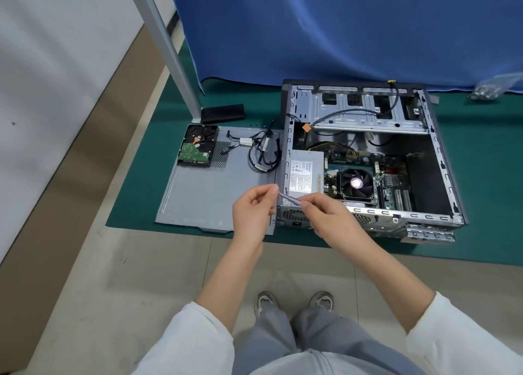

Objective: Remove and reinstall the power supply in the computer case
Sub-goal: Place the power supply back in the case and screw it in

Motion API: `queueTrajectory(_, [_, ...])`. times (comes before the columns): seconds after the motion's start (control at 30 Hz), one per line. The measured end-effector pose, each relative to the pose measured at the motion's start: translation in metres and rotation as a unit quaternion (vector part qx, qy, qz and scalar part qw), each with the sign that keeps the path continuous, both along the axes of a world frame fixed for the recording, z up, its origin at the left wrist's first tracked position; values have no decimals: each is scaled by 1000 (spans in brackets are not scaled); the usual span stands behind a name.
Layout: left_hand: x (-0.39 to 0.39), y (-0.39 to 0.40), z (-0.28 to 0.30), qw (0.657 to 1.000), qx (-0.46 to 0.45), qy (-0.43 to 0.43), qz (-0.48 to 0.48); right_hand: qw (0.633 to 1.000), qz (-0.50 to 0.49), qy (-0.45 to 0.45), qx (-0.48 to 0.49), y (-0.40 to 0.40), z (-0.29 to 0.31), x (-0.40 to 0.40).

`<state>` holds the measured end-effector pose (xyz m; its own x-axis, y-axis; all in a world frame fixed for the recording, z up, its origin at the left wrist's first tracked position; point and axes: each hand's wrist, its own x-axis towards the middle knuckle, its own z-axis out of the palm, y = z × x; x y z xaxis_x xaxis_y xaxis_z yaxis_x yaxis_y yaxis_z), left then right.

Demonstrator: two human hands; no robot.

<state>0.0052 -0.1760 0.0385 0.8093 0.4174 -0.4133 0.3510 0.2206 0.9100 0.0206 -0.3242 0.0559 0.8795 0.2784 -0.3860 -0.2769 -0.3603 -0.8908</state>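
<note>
Two hands up front, both on one slim grey screwdriver (290,198): left hand (254,213) pinching the tip end between thumb and fingertips, right hand (329,219) curled round the handle end, tool slanting between them above the case's near corner. Below, white sleeves, grey trousers, two sneakers (294,302) on the tiled floor. Just beyond the hands, computer case (441,159) lying open on its side on a green mat (135,187). Power supply (304,176) seated in the near-left corner of the case, label up, right beside the CPU fan (356,182) on the motherboard. Left of the case, flat on the mat, grey side panel (203,202), carrying a hard drive (196,149) at its far corner and a loose bundle of black cables (264,151). Further back, small black box (223,112) by a metal post (169,49), then blue curtain (339,29) behind everything.
</note>
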Motion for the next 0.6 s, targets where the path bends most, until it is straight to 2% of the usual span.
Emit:
queueTrajectory(0.13, [-4, -6, -17, 999, -21, 25, 17, 997, 51, 16, -50, 1, -13, -8])
queueTrajectory(0.3, [-11, -19, -48, 985, -98, 127, 60, 988, 92, 86, -94, 2, -48, -18])
queueTrajectory(0.43, [-13, -27, -72, 964, -161, 204, 51, 978, 74, 139, -136, 9, -78, -26])
queueTrajectory(0.6, [-5, -26, -95, 952, -146, 267, 22, 969, 12, 214, -127, 19, -102, -26])
